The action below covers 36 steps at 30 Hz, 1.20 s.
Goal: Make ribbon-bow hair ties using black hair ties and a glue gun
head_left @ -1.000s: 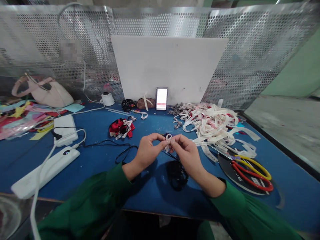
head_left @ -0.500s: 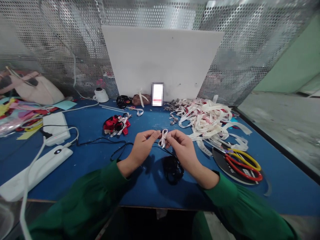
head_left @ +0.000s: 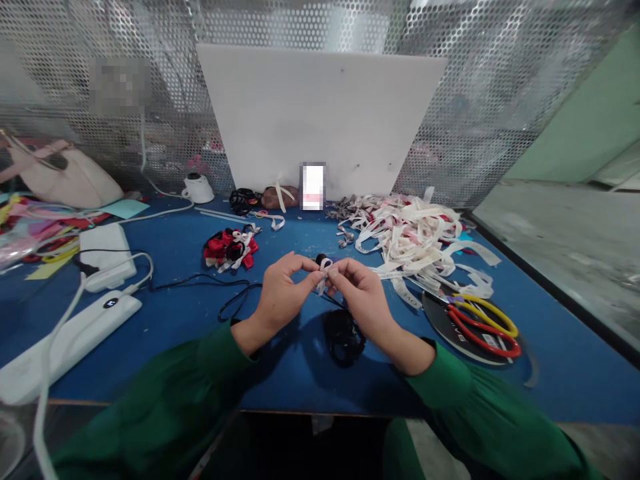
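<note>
Between my fingertips, above the blue table [head_left: 295, 373], is a small white ribbon bow [head_left: 325, 265] with a loop standing up and a tail hanging down. My left hand [head_left: 287, 290] pinches it from the left with thumb and forefinger. From the right, my right hand [head_left: 363, 290] pinches the same bow. A dark bit shows just behind the bow; I cannot make out what it is. Below my right hand lies a bundle of black elastic bands or cord [head_left: 344, 337]. Left of my hands sits a small pile of red, black and white bows [head_left: 231, 250].
A heap of white ribbons [head_left: 415, 230] lies at the right, with red-and-yellow-handled scissors [head_left: 487, 323] on a black disc. A lit phone [head_left: 313, 187] leans on a white board [head_left: 320, 113]. At left are a white power strip [head_left: 70, 347], cables and a handbag [head_left: 70, 173].
My left fingertips have moved right and onto the bow, closer to my right fingertips. The bow's loop now stands higher between them. The whole view has shifted slightly.
</note>
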Available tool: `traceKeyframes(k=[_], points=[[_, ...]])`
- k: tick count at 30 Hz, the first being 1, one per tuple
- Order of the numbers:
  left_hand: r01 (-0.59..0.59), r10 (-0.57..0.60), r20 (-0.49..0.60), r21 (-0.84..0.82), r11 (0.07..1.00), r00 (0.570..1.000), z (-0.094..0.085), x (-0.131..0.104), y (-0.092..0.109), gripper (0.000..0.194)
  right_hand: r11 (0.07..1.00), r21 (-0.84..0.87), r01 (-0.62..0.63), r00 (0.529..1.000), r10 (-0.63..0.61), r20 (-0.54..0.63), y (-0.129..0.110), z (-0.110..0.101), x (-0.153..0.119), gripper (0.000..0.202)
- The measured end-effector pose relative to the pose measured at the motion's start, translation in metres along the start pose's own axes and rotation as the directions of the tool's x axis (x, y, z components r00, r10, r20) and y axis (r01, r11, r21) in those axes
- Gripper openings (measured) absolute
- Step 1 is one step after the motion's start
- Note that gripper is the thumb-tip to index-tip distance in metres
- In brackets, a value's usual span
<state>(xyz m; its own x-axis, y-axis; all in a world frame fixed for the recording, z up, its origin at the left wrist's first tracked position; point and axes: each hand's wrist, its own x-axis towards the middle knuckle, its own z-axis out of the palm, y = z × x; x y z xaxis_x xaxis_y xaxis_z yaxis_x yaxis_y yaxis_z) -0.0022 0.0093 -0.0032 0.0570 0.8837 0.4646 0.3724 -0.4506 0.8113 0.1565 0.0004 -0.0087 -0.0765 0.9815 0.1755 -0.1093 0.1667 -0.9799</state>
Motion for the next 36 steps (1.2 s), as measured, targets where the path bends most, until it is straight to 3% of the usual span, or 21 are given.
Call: traceKeyframes(k=[14,28,36], points=[[-0.063,0.057,0.070,0.092,0.994,0.996,0.003,0.000,0.003,0.012,1.000,-0.004,0.018,1.000,-0.018,-0.022,0.007,0.000,0.000,0.028],[0.120,-0.098,0.193,-0.107,0.987,0.976,0.000,0.002,0.005,0.014,0.997,0.068,-0.018,0.998,0.022,-0.062,-0.003,0.000,0.002,0.036],[0.141,-0.126,0.196,-0.067,0.988,0.973,0.001,0.002,0.007,0.019,0.998,0.060,-0.035,0.999,0.037,-0.022,-0.001,0.001,0.001,0.033]])
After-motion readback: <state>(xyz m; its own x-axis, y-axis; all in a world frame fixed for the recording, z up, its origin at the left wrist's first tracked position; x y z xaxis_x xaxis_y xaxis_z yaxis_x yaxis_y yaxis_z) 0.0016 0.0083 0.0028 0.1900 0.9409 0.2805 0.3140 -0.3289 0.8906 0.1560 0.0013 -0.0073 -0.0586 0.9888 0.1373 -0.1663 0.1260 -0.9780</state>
